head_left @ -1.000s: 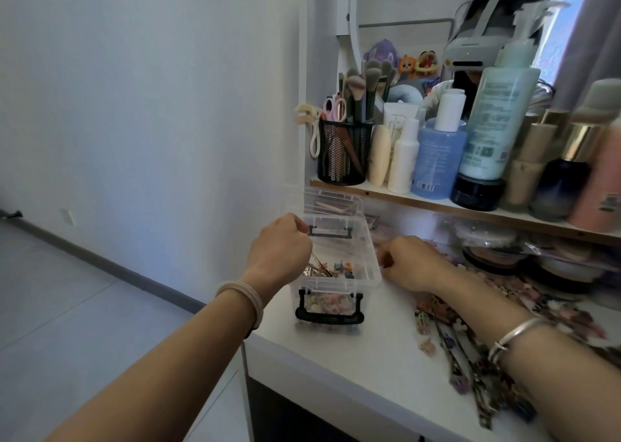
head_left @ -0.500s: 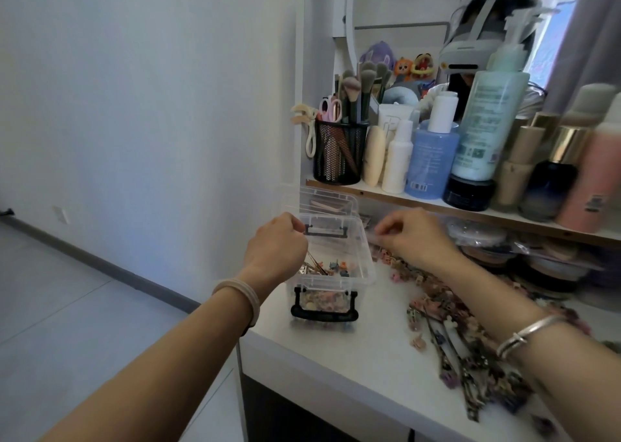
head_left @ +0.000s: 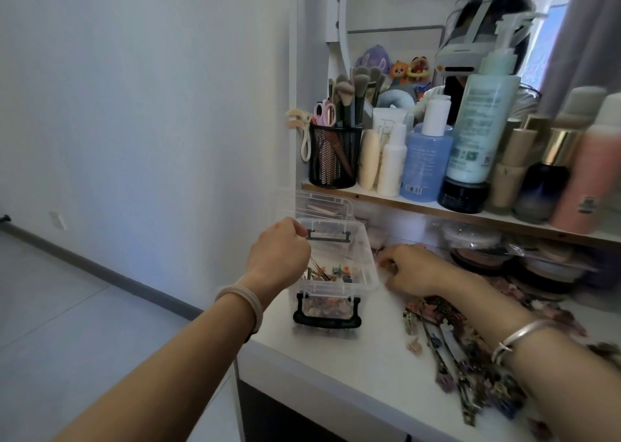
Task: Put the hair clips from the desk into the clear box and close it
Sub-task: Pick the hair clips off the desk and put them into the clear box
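On the white desk (head_left: 339, 371), a clear box (head_left: 369, 243) stands open near the left edge, with small hair clips (head_left: 339, 270) already on its floor and a black latch (head_left: 326, 320) hanging at its near end. Left hand (head_left: 279, 250): fingers curled over the box's left rim, holding it. Right hand (head_left: 415, 268): fingers bent down onto loose clips just beside the right wall; whether it pinches one cannot be told. More loose clips (head_left: 450, 351) lie right of the box.
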Motion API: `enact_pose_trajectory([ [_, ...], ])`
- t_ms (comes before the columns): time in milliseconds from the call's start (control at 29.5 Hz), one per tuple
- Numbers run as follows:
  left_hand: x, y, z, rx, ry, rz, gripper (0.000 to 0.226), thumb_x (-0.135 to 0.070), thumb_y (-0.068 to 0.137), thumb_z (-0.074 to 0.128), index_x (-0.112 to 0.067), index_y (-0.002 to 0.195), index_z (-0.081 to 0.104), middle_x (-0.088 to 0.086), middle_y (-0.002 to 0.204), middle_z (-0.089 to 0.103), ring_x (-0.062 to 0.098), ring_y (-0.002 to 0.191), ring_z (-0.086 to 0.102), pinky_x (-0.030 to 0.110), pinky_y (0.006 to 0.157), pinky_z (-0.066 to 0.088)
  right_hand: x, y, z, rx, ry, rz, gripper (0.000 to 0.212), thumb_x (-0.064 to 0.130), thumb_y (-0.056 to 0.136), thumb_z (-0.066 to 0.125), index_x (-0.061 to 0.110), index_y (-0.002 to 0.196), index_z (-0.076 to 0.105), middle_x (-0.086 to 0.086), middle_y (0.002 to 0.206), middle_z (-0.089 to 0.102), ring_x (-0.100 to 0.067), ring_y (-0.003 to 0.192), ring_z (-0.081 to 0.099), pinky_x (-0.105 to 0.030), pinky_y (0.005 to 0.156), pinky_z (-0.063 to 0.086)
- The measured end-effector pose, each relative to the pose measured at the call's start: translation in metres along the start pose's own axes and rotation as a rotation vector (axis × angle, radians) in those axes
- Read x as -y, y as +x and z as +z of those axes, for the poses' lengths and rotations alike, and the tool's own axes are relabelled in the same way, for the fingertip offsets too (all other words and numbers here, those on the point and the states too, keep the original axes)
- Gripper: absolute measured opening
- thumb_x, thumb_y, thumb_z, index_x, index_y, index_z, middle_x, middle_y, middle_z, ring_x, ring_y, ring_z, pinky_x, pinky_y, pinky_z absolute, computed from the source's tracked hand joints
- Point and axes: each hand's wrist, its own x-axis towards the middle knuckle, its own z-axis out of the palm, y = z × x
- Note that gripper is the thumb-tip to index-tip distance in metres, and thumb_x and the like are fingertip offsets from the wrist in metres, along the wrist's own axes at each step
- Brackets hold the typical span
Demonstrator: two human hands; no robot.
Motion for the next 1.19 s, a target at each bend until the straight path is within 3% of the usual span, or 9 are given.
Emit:
enact_pose_trajectory([
  [169,0.0,0.001,0.001,0.001,0.004,0.008,0.036,-0.008,0.094,0.034,-0.014,0.124,0.051,0.006,0.131,0.054,0.021,0.11,0.05,0.03,0.087,0.037,0.004,0.002,0.0,0.003,0.022,-0.045,0.032,0.013,0.081,0.059,0.019,0.113,0.059,0.001,0.107,0.056,-0.015,0.099,0.051,-0.022,0.08,0.039],
  [339,0.0,0.001,0.0,0.003,-0.008,0.012,0.035,-0.008,0.093,0.033,-0.015,0.123,0.052,0.006,0.129,0.055,0.024,0.104,0.055,0.036,0.091,0.044,0.003,0.001,-0.001,-0.024,0.022,-0.055,0.029,0.01,0.083,0.059,0.018,0.111,0.062,-0.003,0.116,0.061,-0.019,0.105,0.055,-0.023,0.081,0.041],
  [610,0.002,-0.001,0.0,0.005,-0.008,0.004,0.035,-0.008,0.093,0.033,-0.015,0.121,0.053,0.006,0.124,0.057,0.026,0.099,0.056,0.036,0.089,0.045,0.0,-0.003,-0.002,-0.113,0.115,-0.095,0.021,0.008,0.083,0.062,0.015,0.102,0.07,-0.003,0.108,0.067,-0.015,0.096,0.059,-0.021,0.08,0.043],
  [745,-0.001,-0.001,0.0,0.002,-0.008,0.005,0.036,-0.008,0.093,0.033,-0.015,0.122,0.052,0.006,0.125,0.056,0.027,0.104,0.056,0.037,0.09,0.045,0.019,-0.014,-0.031,-0.382,0.632,-0.13,0.009,0.012,0.082,0.068,0.016,0.09,0.069,0.007,0.082,0.065,-0.006,0.075,0.06,-0.02,0.071,0.049],
  [813,-0.002,-0.001,0.001,0.002,-0.006,0.005,0.036,-0.007,0.092,0.033,-0.014,0.122,0.052,0.006,0.126,0.055,0.026,0.104,0.056,0.037,0.091,0.044,0.033,-0.022,-0.046,-0.321,0.869,-0.203,0.009,0.011,0.08,0.068,0.018,0.087,0.068,0.008,0.077,0.066,-0.001,0.066,0.063,-0.014,0.065,0.053],
  [880,-0.003,-0.002,0.002,0.005,-0.008,0.001,0.036,-0.007,0.092,0.033,-0.014,0.122,0.052,0.006,0.125,0.056,0.026,0.105,0.055,0.038,0.091,0.045,0.04,-0.026,-0.051,-0.205,0.843,-0.234,0.01,0.017,0.083,0.066,0.015,0.092,0.07,0.008,0.076,0.067,0.0,0.066,0.064,-0.012,0.064,0.054],
  [1016,-0.002,-0.003,0.0,0.002,-0.024,-0.023,0.036,-0.006,0.091,0.034,-0.015,0.12,0.053,0.007,0.12,0.058,0.027,0.105,0.056,0.04,0.094,0.047,0.024,-0.012,-0.04,-0.323,0.746,-0.076,0.016,0.018,0.088,0.061,0.013,0.101,0.068,0.002,0.084,0.065,-0.018,0.087,0.063,-0.032,0.085,0.054],
  [1117,-0.002,-0.002,-0.002,0.003,-0.038,-0.034,0.036,-0.006,0.09,0.034,-0.014,0.119,0.054,0.007,0.12,0.058,0.028,0.106,0.056,0.042,0.096,0.047,0.008,-0.004,-0.015,-0.196,0.392,-0.002,0.024,0.018,0.088,0.061,0.015,0.111,0.063,0.0,0.107,0.063,-0.018,0.103,0.058,-0.026,0.089,0.044],
  [1185,-0.002,-0.001,-0.002,0.001,-0.039,-0.034,0.036,-0.006,0.09,0.034,-0.014,0.119,0.054,0.007,0.12,0.058,0.028,0.106,0.056,0.042,0.096,0.047,0.002,0.001,0.004,-0.152,0.224,0.008,0.026,0.02,0.086,0.062,0.014,0.112,0.061,0.001,0.107,0.059,-0.02,0.106,0.057,-0.025,0.083,0.042],
])
